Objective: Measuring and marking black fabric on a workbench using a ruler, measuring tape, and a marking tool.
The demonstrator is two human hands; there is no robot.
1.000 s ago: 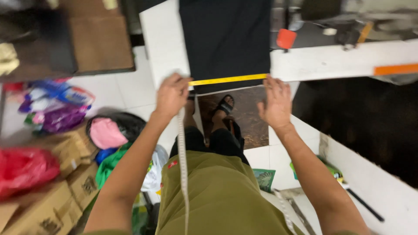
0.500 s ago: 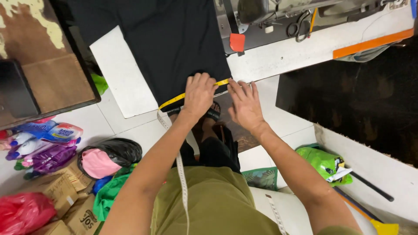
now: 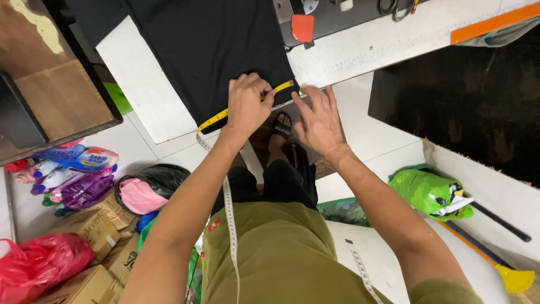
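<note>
A black cloth (image 3: pixel 197 50) lies flat on a white table (image 3: pixel 135 95). Along its near edge runs a yellow measuring tape (image 3: pixel 212 120). My left hand (image 3: pixel 247 104) presses down on the tape and the cloth's edge, fingers curled over it. A little to the right, my right hand (image 3: pixel 316 121) hovers just off the cloth's corner, fingers spread, holding nothing. A white length of tape (image 3: pixel 229 225) hangs down from my left hand across my olive shirt.
A sewing machine base (image 3: pixel 337 17) with a red tag (image 3: pixel 302 27) sits behind the cloth. Cardboard boxes (image 3: pixel 95 231), a red bag (image 3: pixel 39 262) and bottles (image 3: pixel 67 169) crowd the floor at left. A green bag (image 3: pixel 430 194) lies at right.
The view has shifted and my hands have drawn closer together. My left hand has slid right along the tape; my right hand has lifted off the cloth's edge.
</note>
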